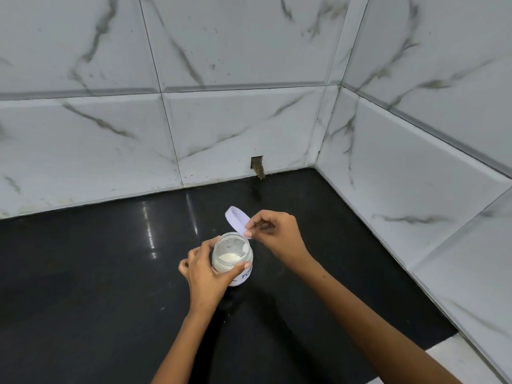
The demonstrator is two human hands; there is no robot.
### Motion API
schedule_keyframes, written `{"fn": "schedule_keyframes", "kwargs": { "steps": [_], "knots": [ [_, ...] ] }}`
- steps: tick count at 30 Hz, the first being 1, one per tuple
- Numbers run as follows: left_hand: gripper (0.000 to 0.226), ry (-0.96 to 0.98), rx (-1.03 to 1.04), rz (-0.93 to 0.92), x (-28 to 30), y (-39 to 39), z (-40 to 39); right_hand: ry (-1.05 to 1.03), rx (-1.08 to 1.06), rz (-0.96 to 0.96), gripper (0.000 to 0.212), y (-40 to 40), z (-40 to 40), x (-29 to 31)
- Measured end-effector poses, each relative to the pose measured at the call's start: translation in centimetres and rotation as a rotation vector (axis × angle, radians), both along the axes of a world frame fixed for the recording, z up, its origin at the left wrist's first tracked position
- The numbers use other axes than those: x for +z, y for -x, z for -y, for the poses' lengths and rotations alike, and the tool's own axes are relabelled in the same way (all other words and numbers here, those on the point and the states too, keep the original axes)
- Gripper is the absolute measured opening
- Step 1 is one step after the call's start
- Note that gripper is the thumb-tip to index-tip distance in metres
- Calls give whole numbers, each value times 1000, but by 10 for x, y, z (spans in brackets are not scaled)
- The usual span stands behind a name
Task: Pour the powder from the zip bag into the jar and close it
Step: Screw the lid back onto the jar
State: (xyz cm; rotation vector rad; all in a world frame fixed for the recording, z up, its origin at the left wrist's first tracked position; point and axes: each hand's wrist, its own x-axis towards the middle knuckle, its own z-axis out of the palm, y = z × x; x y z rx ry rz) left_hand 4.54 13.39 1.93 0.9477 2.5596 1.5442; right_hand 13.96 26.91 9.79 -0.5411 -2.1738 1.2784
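1. Nearest the camera, two bare forearms reach in over the black surface toward its far right corner, where the tiled walls meet.
2. Left hand wraps the clear jar, thumb across its front; the jar stands on the surface, well short of the back edge, tipped slightly toward the camera, so its long axis is near upright and its open mouth faces up.
3. White powder lies inside; no zip bag is in view.
4. Right hand pinches the white lid, tilted on edge just behind the mouth.
5. Pouring looks done and closing is in hand: next, level the lid over the mouth, seat it and fasten.
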Motion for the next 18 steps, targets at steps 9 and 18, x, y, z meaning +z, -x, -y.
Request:
{"fn": "schedule_keyframes", "kwargs": {
  "steps": [9,18],
  "knots": [
    [73,-22,16,24,-2,-1,1,1067,57,141,9,0,5,6],
    [77,-34,33,44,-4,-3,1,1125,18,354,12,-7,-12,0]
  ]
}}
